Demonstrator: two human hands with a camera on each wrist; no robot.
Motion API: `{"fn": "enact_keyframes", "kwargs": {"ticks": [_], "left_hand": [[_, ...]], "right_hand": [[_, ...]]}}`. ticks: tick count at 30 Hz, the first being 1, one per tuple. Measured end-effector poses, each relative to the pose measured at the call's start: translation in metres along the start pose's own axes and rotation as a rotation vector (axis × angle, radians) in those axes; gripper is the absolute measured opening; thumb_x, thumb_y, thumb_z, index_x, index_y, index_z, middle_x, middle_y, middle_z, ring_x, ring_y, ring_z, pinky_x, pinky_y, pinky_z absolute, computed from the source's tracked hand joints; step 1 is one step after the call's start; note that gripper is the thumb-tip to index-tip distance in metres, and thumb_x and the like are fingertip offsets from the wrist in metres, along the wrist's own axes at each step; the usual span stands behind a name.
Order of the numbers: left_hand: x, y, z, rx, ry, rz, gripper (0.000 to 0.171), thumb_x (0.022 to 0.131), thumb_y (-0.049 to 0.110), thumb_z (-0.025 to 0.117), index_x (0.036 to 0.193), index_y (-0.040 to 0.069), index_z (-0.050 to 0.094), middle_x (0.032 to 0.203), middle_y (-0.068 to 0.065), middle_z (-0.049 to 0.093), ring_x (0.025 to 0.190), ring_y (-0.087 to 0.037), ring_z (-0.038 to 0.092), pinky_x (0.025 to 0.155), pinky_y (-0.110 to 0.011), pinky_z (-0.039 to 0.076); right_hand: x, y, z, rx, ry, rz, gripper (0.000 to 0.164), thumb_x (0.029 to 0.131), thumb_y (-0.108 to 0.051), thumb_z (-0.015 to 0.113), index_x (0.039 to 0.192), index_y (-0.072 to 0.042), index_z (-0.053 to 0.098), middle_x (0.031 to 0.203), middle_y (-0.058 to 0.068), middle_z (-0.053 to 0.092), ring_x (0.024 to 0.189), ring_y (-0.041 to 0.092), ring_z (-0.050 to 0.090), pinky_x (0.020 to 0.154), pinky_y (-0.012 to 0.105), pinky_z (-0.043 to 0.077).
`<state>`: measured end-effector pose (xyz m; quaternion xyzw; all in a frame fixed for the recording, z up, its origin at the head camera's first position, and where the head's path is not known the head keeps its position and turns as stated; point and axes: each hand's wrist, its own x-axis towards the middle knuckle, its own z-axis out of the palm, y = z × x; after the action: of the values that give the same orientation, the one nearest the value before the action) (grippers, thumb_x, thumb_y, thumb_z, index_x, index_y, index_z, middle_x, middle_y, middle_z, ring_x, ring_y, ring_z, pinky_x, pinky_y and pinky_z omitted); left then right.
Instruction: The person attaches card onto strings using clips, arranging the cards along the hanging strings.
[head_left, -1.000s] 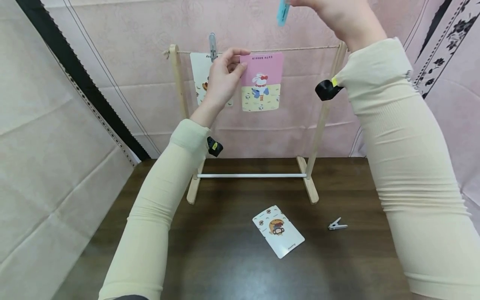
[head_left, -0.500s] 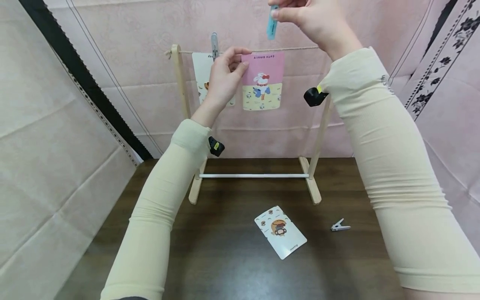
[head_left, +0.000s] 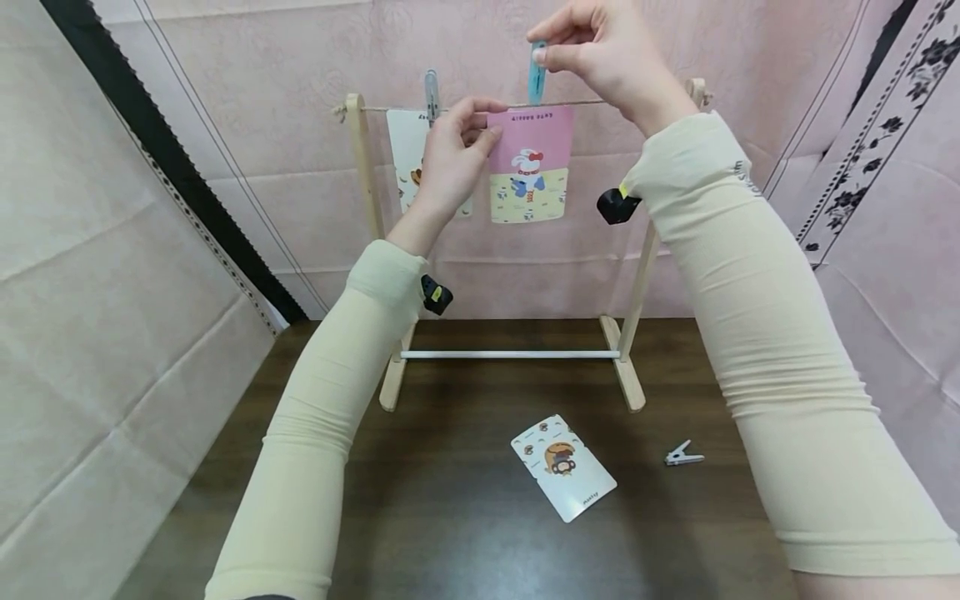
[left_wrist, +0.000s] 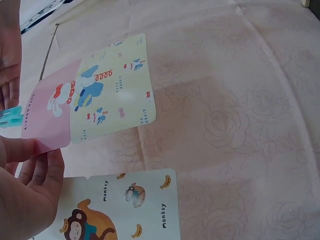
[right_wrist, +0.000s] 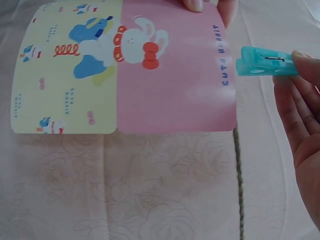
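Your left hand (head_left: 459, 154) pinches a rabbit card (head_left: 531, 165) at the cord (right_wrist: 239, 185), your right hand (head_left: 611, 65) a turquoise clothespin (right_wrist: 265, 61)
The card sits upright, pink above and pale yellow below, a red-bowed white rabbit (right_wrist: 134, 46) across the middle, its top edge just under the clothespin; below, a dark wood-grain worktop (head_left: 442, 500) carries a white monkey card (head_left: 564, 468) and a small pale clip (head_left: 684, 455), and pale pink rose-patterned cloth (head_left: 285, 58) hangs behind, with whitish cloth (head_left: 112, 292) to the left
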<state>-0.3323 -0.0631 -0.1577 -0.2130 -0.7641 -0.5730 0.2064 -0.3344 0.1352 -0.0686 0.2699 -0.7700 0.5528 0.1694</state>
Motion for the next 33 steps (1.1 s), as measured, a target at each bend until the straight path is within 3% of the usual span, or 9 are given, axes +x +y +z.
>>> {"fn": "enact_keyframes", "kwargs": {"ticks": [5, 16, 33], "left_hand": [[0.0001, -0.0020, -0.0017, 0.022, 0.009, -0.009, 0.026, 0.101, 0.008, 0.060, 0.126, 0.012, 0.066, 0.114, -0.006, 0.068, 0.100, -0.017, 0.061, 0.087, -0.026, 0.050], [0.0014, 0.0020, -0.0037, 0.032, 0.005, -0.022, 0.026, 0.101, 0.008, 0.060, 0.126, 0.013, 0.066, 0.116, -0.007, 0.068, 0.102, -0.018, 0.063, 0.089, -0.025, 0.051], [0.0037, 0.0021, -0.0025, 0.051, 0.008, -0.012, 0.025, 0.101, 0.007, 0.061, 0.124, 0.013, 0.068, 0.115, -0.007, 0.070, 0.101, -0.017, 0.064, 0.087, -0.026, 0.051]], "right_hand": [[0.0019, 0.0040, 0.0028, -0.016, -0.007, -0.014, 0.018, 0.088, 0.001, 0.074, 0.106, -0.001, 0.076, 0.086, -0.002, 0.070, 0.079, 0.010, 0.061, 0.079, 0.023, 0.046], [0.0033, 0.0059, 0.0081, -0.024, -0.014, 0.032, 0.016, 0.089, 0.000, 0.073, 0.102, -0.007, 0.078, 0.082, -0.005, 0.070, 0.078, 0.007, 0.062, 0.079, 0.022, 0.048], [-0.0025, 0.0088, 0.0060, -0.063, -0.024, 0.069, 0.019, 0.090, -0.006, 0.076, 0.109, -0.005, 0.076, 0.086, -0.002, 0.069, 0.081, 0.010, 0.064, 0.082, 0.025, 0.051]]}}
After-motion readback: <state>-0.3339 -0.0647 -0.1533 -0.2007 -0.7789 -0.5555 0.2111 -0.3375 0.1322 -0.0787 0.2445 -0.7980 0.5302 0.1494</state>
